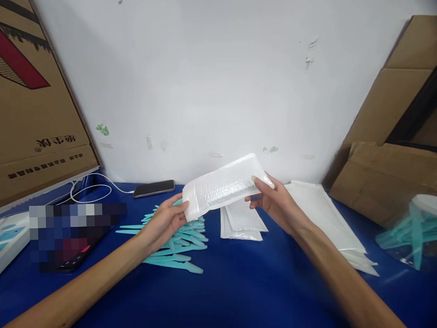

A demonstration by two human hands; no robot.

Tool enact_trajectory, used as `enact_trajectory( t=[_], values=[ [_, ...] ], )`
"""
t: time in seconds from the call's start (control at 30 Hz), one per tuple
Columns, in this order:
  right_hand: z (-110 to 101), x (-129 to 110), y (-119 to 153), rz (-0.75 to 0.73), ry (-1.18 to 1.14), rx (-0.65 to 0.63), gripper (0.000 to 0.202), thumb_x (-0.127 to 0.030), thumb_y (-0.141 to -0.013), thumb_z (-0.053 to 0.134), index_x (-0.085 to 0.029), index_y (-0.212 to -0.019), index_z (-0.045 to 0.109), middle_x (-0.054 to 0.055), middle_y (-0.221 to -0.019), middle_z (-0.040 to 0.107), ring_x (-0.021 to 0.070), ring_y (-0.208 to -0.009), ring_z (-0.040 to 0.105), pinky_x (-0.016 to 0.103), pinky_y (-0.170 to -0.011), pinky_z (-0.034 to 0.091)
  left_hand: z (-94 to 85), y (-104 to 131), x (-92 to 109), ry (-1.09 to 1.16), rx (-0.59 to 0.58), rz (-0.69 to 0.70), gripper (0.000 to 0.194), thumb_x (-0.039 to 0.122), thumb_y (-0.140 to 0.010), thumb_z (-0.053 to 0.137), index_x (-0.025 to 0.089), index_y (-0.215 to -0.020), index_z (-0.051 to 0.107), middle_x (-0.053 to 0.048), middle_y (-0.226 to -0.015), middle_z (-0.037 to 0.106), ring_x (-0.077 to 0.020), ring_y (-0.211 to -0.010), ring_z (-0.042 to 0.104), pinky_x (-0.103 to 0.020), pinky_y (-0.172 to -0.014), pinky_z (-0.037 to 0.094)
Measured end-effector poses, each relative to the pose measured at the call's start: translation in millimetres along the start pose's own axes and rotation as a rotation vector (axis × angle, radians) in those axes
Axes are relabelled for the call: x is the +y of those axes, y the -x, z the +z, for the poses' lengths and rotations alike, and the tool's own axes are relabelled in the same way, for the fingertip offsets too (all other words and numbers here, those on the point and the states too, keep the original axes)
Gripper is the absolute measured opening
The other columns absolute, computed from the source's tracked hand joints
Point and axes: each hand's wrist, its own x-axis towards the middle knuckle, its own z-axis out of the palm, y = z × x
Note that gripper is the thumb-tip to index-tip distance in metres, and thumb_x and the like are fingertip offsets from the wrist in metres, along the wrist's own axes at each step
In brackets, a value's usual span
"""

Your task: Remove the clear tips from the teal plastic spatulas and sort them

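"Where's the padded envelope (222,188)?"

"Above the desk (223,288), towards its back edge, slanting, right end higher in view. The left hand (168,218) pinches one end, thumb on top; the right hand (273,200) grasps near the other, thumb pressing the face, fingers behind."

"Is anything inside?"

"I can't tell."

"What could go wrong?"

"The left hold looks slight, just the envelope's end. If it slips, that end could drop onto the teal sticks (173,257) below and scatter them. A hard right thumb might crease the padding."

"And further out?"

"Two overlapping white envelopes (244,218) lie below, between the hands. The right forearm crosses a white stack (313,206) towards the desk's right side; a low sweep could knock it askew. By the back edge, the phone (154,188) has a looping cable (103,175), which a stray left elbow might snag."
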Motion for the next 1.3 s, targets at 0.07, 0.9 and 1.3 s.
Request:
enact_trajectory(
  t=[0.07, 0.9, 1.3],
  values=[
    [4.6, -1.8, 2.3, -0.032, -0.05, -0.03, 0.033, -0.042, -0.083, 0.073, -0.023, -0.109, 0.065, 0.004, -0.1, 0.064, 0.0156, -0.08, 0.062, 0.03, -0.073, 0.056, 1.9, 0.6, -1.6, 0.066, -0.053, -0.052, 0.046, 0.013, -0.088, 0.065, 0.015, -0.133, 0.055, -0.016, -0.13, 0.063, -0.0248, -0.106, 0.068, -0.035, -0.089, 0.057],
    [52.3, -49.9, -59.3, -0.334, 0.299, -0.291, 0.086, -0.04, -0.072, 0.082, -0.039, -0.146, 0.039, 0.006, -0.128, 0.058, 0.0281, -0.109, 0.061, 0.041, -0.074, 0.059, 12.0, 10.3, -4.0, 0.28, -0.169, -0.35, 0.038, 0.019, -0.089, 0.061, 0.006, -0.124, 0.055, -0.017, -0.106, 0.071, -0.0245, -0.097, 0.071, -0.036, -0.094, 0.055],
    [65.4, -53.2, -62.3, -0.468, 0.384, -0.278, 0.051, -0.043, -0.083, 0.07, -0.033, -0.131, 0.058, 0.001, -0.119, 0.06, 0.0238, -0.103, 0.064, 0.039, -0.077, 0.059, 13.0, 12.8, -4.5, 0.28, -0.223, -0.341, 0.04, 0.024, -0.092, 0.058, 0.006, -0.127, 0.055, -0.019, -0.112, 0.07, -0.0279, -0.101, 0.071, -0.037, -0.088, 0.057]
  ],
)
